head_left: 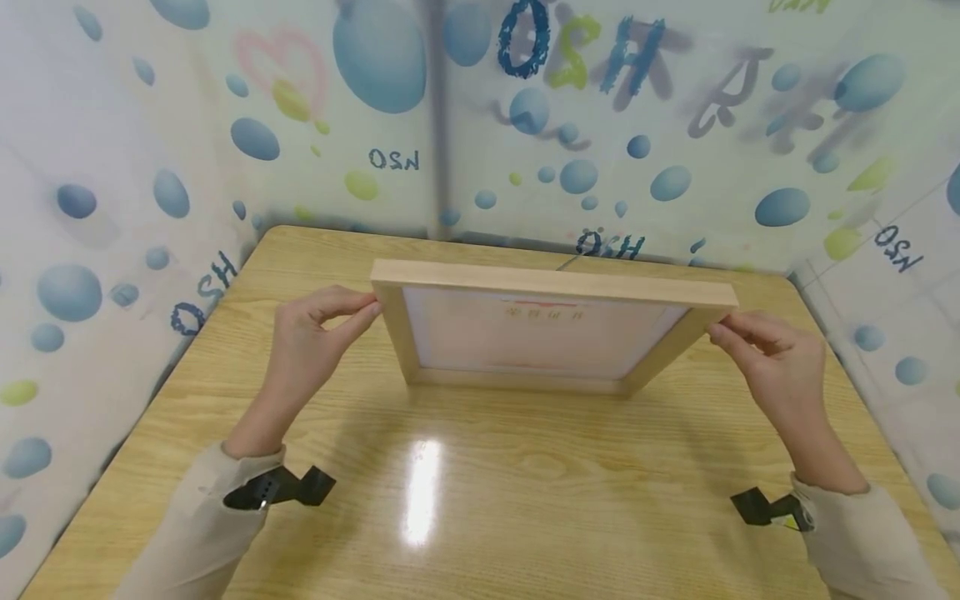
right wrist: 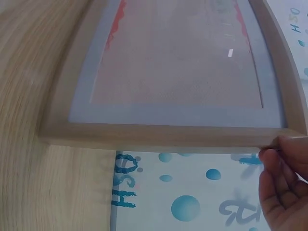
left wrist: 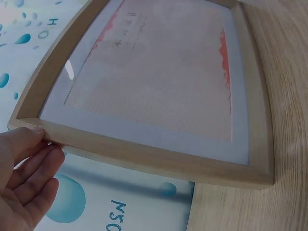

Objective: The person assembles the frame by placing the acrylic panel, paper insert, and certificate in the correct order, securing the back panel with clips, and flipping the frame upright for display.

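Observation:
A pale wooden picture frame (head_left: 555, 282) stands tilted on the table, its lower edge down on the wood and its top edge raised. Behind its glass, a pinkish certificate (left wrist: 159, 72) with red scalloped edging sits inside a white mat (right wrist: 178, 115). My left hand (head_left: 315, 333) pinches the frame's upper left corner between thumb and fingers. On the opposite side my right hand (head_left: 780, 358) pinches the upper right corner the same way. The wrist views show each thumb (left wrist: 29, 137) on the front of the frame and the fingers (right wrist: 276, 178) behind or under its side.
The wood-grain table (head_left: 525, 483) carries a bright light reflection in front of the frame. Walls (head_left: 480, 133) printed with blue and green drops and letters enclose it at the back and both sides. Black straps (head_left: 277, 487) sit on both sleeved wrists.

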The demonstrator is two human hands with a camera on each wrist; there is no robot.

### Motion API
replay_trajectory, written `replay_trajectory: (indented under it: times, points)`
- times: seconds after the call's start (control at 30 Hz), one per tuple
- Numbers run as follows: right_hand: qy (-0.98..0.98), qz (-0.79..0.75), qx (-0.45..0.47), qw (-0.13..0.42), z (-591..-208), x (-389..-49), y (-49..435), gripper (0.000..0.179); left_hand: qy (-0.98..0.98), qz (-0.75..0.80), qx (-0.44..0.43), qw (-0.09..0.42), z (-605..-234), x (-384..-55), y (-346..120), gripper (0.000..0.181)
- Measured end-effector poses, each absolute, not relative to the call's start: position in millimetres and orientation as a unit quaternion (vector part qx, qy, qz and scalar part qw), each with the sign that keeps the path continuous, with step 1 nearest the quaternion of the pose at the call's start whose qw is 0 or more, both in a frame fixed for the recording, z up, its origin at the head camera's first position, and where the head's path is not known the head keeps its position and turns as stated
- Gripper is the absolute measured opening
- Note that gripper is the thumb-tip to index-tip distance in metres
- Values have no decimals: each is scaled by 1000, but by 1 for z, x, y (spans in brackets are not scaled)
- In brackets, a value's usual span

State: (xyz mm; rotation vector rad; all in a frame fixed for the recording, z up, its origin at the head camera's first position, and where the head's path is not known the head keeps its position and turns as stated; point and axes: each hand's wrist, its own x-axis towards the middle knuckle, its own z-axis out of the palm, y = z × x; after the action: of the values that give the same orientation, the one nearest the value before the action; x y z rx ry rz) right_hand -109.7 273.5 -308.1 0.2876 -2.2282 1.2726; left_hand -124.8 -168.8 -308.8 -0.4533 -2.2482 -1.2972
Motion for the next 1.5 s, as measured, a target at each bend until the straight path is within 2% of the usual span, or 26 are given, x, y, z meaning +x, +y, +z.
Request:
replay_trajectory:
  times: [0.5, 0.8, 1.17, 1.5]
  points:
    - [-859, 443, 54, 250, -300, -104, 266, 13, -836, -479, -142, 227, -307, -129, -173, 5]
    - [-895, 397, 41, 199, -292, -105, 269, 20, -838, -490, -122, 206, -304, -128, -170, 8]
    - [-901, 394, 42, 176, -289, -104, 268, 23, -852, -498, -88, 132, -295, -123, -171, 17]
    - [-912, 389, 16, 133, -284, -103, 270, 29, -880, -463, -56, 90, -286, -122, -172, 26]
